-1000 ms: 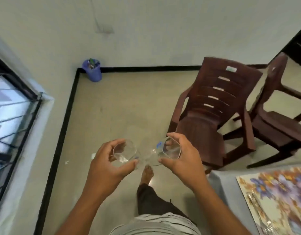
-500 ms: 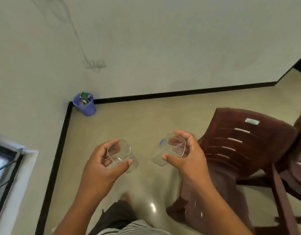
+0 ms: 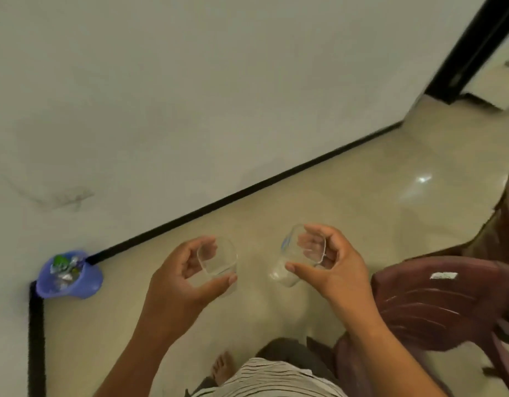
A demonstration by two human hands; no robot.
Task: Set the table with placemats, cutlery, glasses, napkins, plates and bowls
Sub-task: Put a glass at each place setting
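Now carrying one clear glass in left hand, another glass in right hand, fingers curled round each; table unseen.

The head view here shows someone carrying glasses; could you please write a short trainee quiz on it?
1. True or false: each hand holds a clear glass.
2. Where does the blue bin stand? A) in the corner of the room B) on the chair C) on a table
3. Fill in: the brown chair is on the person's ____ side.

Key
1. True: the left hand grips the left glass, the right hand grips the right glass.
2. A: blue bin.
3. Right: brown chair.
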